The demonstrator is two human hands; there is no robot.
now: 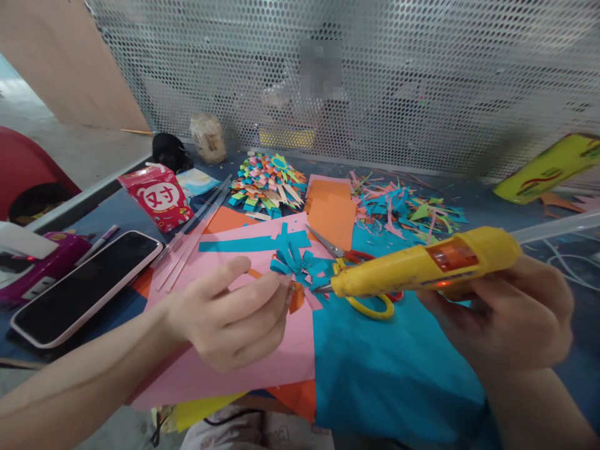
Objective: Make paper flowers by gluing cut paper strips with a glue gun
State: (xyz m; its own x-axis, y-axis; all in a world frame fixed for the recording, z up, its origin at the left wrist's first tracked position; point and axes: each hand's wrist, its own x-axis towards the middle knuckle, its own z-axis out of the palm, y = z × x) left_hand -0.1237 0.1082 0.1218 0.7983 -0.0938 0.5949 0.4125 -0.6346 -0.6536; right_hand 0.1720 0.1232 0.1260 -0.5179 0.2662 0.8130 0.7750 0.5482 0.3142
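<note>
In my right hand (pixel 525 319) is a yellow hot glue gun (pixel 403 265), lying sideways with its metal nozzle pointing left. The fingertips of my left hand (pixel 239 312) are pinched on a small orange paper strip (pixel 296 297), partly hidden by the fingers. The nozzle tip is close to that strip; whether they touch I cannot tell. Right behind sits a cluster of curled blue paper strips (pixel 300 259). Scissors (pixel 370 305) with yellow and red handles lie partly under the glue gun. Below the hands are a pink paper sheet (pixel 225 350) and a blue one (pixel 394 375).
A phone (pixel 87 287), a purple power strip (pixel 42 265), a red carton (pixel 157 197) and clear glue sticks (pixel 192 240) are at the left. Looped paper pieces (pixel 269 181) and paper scraps (pixel 398 206) lie before a perforated metal panel (pixel 375 81). A yellow-green can (pixel 544 169) leans at right.
</note>
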